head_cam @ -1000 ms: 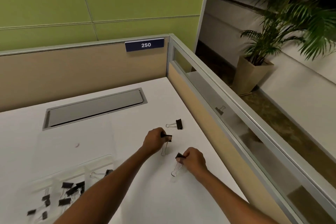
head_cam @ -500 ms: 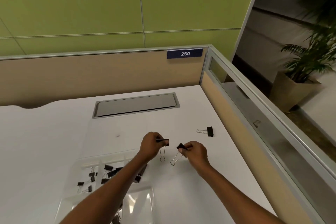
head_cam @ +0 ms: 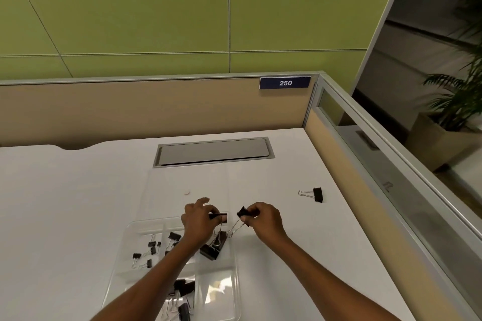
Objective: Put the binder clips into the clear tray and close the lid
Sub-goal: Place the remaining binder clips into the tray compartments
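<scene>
Head view: left hand [head_cam: 198, 219] and right hand [head_cam: 263, 219] each pinching a binder clip above clear tray [head_cam: 130, 227], stray clip [head_cam: 317, 194] rightward.

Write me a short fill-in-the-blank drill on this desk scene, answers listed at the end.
1. Each of the two hands, left hand and right hand, holds one black ____.
2. The number on the blue sign on the partition reads ____.
3. The count of binder clips lying loose on the desk, outside the clear tray, is ____: the loose clip.
4. The clear tray's lid is ____.

Missing words: binder clip; 250; one; open
</scene>
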The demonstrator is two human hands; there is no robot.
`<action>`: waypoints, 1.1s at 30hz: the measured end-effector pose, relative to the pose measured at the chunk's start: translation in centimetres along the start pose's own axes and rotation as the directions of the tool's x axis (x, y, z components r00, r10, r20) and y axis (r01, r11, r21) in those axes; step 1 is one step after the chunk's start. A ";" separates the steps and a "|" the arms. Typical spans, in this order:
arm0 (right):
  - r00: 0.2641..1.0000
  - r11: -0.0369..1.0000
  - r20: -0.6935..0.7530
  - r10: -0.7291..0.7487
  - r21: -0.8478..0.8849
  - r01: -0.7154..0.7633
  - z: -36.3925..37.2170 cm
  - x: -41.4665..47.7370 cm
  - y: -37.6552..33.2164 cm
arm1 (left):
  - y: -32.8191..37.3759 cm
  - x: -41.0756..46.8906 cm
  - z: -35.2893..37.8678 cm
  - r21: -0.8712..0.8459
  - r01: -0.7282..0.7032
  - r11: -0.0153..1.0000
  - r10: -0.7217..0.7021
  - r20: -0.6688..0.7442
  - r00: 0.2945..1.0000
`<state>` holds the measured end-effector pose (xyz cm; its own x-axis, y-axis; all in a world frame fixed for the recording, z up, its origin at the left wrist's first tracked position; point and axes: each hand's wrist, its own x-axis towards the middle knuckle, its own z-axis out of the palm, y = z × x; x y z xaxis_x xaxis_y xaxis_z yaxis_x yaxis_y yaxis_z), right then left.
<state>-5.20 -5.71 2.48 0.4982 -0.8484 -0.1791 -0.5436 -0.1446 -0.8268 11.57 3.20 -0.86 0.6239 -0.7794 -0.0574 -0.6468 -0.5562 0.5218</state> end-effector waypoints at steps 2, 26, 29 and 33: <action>0.999 0.999 0.019 -0.026 -0.027 0.026 0.6 0.0 -0.4 | -0.5 -0.4 0.1 0.031 -0.017 0.999 0.017 0.003 1.000; 0.948 0.816 0.190 -0.257 -0.483 0.318 5.9 0.3 -1.6 | -4.5 -2.0 -1.2 0.119 -0.012 0.993 0.017 -0.039 0.999; 0.932 0.774 0.226 -0.283 -0.520 0.361 6.6 0.4 -1.7 | -4.6 -2.2 -1.0 0.122 -0.015 0.992 0.019 -0.033 0.999; 0.931 0.747 0.228 -0.284 -0.556 0.364 7.1 0.5 -1.5 | -4.5 -2.2 -0.6 0.132 -0.033 0.991 0.037 -0.030 0.999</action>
<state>0.65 -2.33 -0.14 0.7723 -0.6330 -0.0532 -0.6005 -0.7002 -0.3863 13.37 7.63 -2.57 0.6121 -0.7906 -0.0123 -0.7194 -0.5634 0.4062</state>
